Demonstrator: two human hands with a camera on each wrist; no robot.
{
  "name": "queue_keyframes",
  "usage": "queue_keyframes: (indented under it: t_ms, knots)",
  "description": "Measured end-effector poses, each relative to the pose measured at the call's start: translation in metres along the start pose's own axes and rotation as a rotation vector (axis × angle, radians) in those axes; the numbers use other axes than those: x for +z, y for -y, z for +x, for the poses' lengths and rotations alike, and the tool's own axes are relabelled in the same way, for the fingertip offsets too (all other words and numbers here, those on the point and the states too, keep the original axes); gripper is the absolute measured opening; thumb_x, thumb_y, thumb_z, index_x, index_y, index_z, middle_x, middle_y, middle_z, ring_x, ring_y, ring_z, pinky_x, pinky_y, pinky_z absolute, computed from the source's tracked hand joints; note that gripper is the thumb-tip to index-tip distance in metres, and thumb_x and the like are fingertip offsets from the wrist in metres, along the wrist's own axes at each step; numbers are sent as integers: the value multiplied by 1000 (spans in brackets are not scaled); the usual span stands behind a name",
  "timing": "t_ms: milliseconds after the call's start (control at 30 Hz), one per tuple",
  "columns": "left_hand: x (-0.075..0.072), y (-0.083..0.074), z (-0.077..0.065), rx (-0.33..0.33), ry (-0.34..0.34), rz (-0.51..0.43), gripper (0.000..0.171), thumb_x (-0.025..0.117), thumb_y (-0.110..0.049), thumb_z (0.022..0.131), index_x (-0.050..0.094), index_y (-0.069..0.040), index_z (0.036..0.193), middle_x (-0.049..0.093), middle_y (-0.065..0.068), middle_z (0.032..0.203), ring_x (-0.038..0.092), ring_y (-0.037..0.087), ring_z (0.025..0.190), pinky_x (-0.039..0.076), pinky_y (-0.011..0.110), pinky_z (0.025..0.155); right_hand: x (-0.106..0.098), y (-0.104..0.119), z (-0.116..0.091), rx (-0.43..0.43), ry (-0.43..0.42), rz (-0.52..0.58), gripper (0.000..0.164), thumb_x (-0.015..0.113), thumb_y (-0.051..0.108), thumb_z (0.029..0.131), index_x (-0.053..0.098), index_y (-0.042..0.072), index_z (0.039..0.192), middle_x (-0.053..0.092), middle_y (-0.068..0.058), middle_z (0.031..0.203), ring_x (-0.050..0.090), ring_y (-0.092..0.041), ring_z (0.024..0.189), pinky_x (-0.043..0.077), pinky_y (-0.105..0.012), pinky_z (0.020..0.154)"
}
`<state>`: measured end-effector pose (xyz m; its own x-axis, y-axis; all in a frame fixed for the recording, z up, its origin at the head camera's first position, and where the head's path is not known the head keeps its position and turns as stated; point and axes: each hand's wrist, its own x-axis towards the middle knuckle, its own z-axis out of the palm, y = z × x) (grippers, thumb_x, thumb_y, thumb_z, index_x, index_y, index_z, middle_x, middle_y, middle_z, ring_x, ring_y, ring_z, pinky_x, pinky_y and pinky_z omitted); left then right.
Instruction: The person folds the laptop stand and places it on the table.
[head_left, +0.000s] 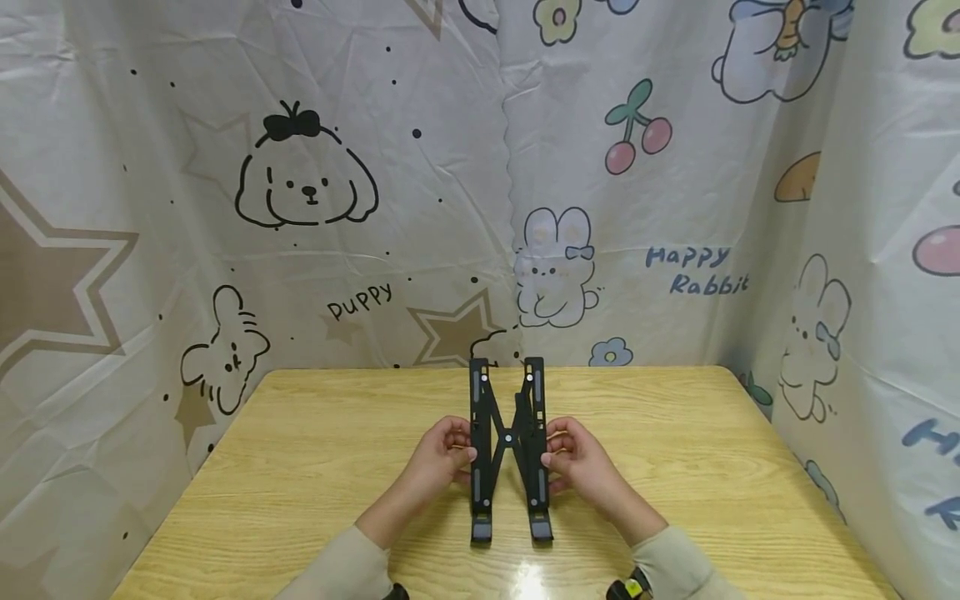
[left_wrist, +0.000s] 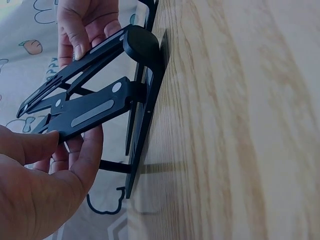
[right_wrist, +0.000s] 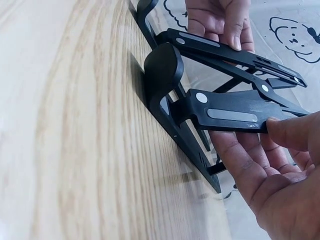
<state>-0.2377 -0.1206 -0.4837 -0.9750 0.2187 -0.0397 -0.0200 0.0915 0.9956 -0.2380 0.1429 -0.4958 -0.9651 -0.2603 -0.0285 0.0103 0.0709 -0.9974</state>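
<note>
A black folding laptop stand (head_left: pixel 508 438) stands on the wooden table, its two long arms joined by crossing bars. Grey pads line the arms, and hooked lips stick up at the near end. My left hand (head_left: pixel 447 450) grips the left arm, thumb on top and fingers beneath. On the other side my right hand (head_left: pixel 573 454) pinches the right arm the same way. In the left wrist view the stand's top (left_wrist: pixel 90 112) is tilted up from its base rails. The right wrist view shows the thumb of my right hand (right_wrist: pixel 280 175) on the arm's edge.
The table (head_left: pixel 330 433) has light wood grain and reaches back to a printed curtain (head_left: pixel 420 250) with cartoon animals. That curtain also hangs along the left and right sides. Dark straps (head_left: pixel 628 586) show at the sleeve cuffs.
</note>
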Motion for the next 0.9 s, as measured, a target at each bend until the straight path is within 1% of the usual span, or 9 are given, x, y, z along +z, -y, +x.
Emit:
queue_keyframes:
  t_ms: [333,467,733,900]
  knots:
    - [9,-1,5,5,12,-22,27,59,7,98,52,1,123,59,15,109,61,21,89,62,46,71,7,0,3,5,-7,5,34,61,-8,97,47,2,126,55,-13,100,62,-22,80,62,-48,63]
    - [11,-1,6,9,14,-23,27,60,6,98,52,1,123,58,15,108,61,20,88,62,47,70,9,0,5,8,-16,2,34,61,-9,96,47,2,125,55,-12,99,62,-21,78,62,-46,62]
    - [16,-2,9,8,12,-21,27,61,5,98,52,0,123,58,13,106,59,18,86,62,50,71,14,2,7,17,-27,4,33,61,-8,96,48,3,125,56,-13,99,61,-22,77,62,-50,62]
    - [18,0,12,14,17,-35,27,60,7,98,52,0,122,58,12,105,59,18,85,62,50,69,17,4,7,20,-26,11,33,61,-7,97,49,4,126,57,-14,99,62,-22,78,62,-51,63]
